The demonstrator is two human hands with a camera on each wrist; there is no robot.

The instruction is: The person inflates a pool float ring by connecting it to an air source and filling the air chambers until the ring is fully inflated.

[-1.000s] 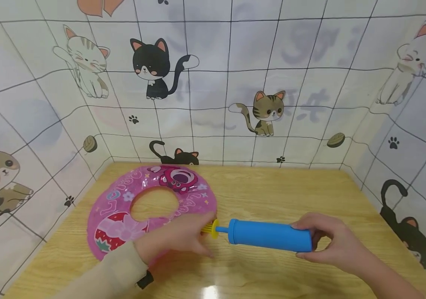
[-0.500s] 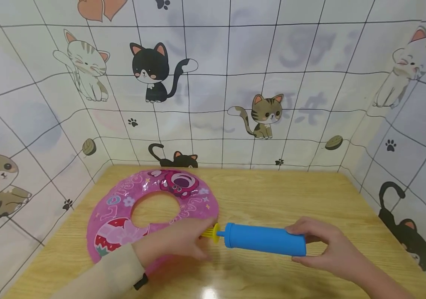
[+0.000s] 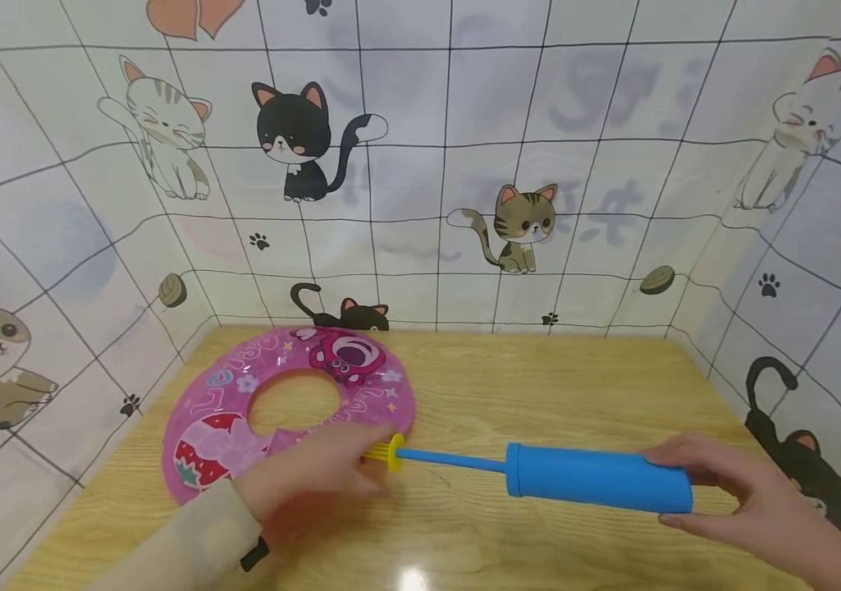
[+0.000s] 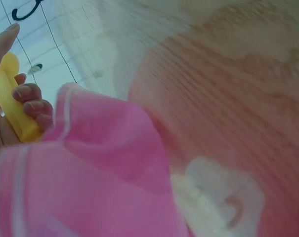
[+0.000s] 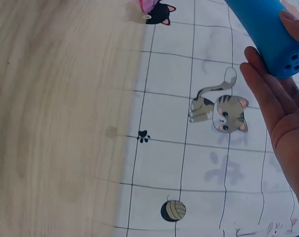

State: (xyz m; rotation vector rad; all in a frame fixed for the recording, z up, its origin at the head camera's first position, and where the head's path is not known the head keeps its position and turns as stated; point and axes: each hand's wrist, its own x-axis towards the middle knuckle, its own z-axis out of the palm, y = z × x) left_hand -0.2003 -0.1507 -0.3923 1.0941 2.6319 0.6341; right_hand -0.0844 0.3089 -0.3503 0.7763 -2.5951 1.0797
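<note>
Right hand [image 3: 752,501] and blue barrel [image 3: 590,478] have shifted right since the earlier frames, left hand [image 3: 320,464] and yellow handle [image 3: 395,452] slightly left, so a much longer stretch of blue rod [image 3: 453,460] shows between; pink ring [image 3: 280,351] also sits a touch further left. Going left to right: pale sleeve [image 3: 194,525] enters from the near left, black strap [image 3: 253,555] at the wrist. Pink ring lies on the left half of the wooden table [image 3: 538,386], strawberry print [image 3: 198,460] on its left side, bear print [image 3: 346,353] at its far right, far edge near the cat-print backdrop [image 3: 420,180]. Left hand reaches across the ring's near side; left wrist view has its fingers [image 4: 28,93] curled round the yellow handle, pink film and pale seam close by. Handle's flange stands just past that hand, beside the ring's right edge. Rod runs right from there into the barrel, near-level, tipping down a little at the right. Whether the barrel touches the table, cannot tell. Right hand grasps the barrel's far right end, thumb on one side, fingers on the other; right wrist view shows small holes [image 5: 295,63] in that end face.
</note>
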